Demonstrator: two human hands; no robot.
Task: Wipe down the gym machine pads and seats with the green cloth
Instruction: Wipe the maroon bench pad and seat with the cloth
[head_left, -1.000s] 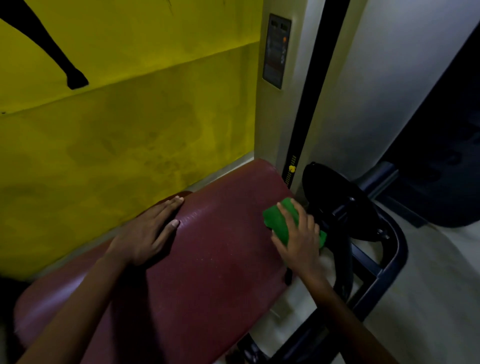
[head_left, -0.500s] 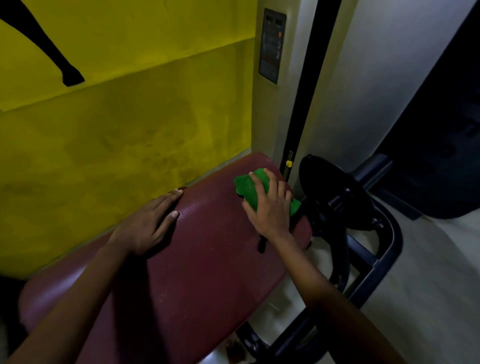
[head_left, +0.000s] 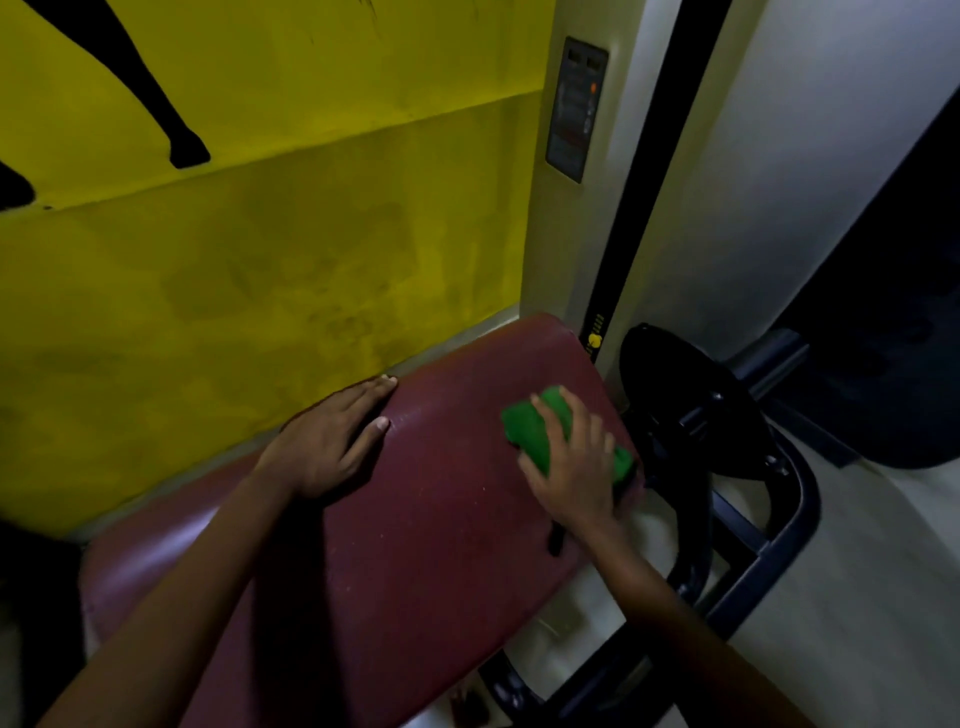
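The green cloth (head_left: 535, 434) lies on the maroon pad's (head_left: 415, 519) far right corner, pressed under the right hand (head_left: 574, 462)'s spread fingers. The left hand (head_left: 332, 441) rests flat, fingers straight, on the pad. Near that edge the cloth could slip off toward the black frame (head_left: 779, 525).

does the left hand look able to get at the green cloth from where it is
Probably yes. The left hand rests flat on the maroon pad, and only bare pad lies between it and the green cloth. But the right hand covers much of the cloth, so only its near edge is free.
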